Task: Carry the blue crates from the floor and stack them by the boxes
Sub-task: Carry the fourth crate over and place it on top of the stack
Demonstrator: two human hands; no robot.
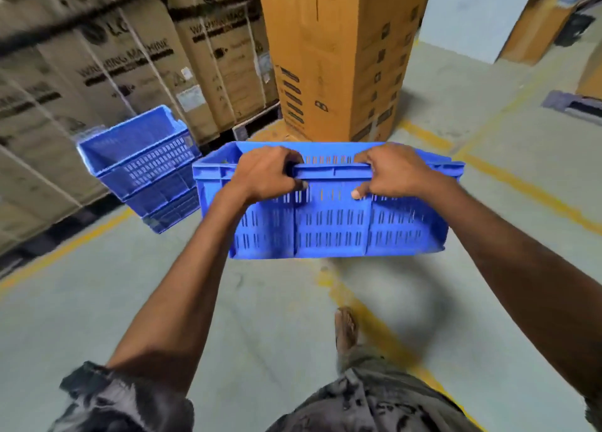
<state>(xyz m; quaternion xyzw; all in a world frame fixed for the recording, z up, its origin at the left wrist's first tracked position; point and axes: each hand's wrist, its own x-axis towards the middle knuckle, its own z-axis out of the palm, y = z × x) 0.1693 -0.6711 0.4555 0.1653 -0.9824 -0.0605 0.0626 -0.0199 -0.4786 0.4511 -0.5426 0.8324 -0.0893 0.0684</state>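
Observation:
I hold a blue slotted crate [329, 229] in the air in front of me, above the floor. My left hand [267, 174] and my right hand [391, 171] both grip its near rim, fingers curled over the edge. To the left, a stack of blue crates [146, 167] stands on the floor beside the brown washing machine boxes [107, 60]. The held crate looks empty.
A tall orange cardboard box [335, 53] stands straight ahead behind the held crate. Yellow lines [521, 177] mark the grey concrete floor. More boxes sit at the far right. My foot [346, 329] shows below the crate.

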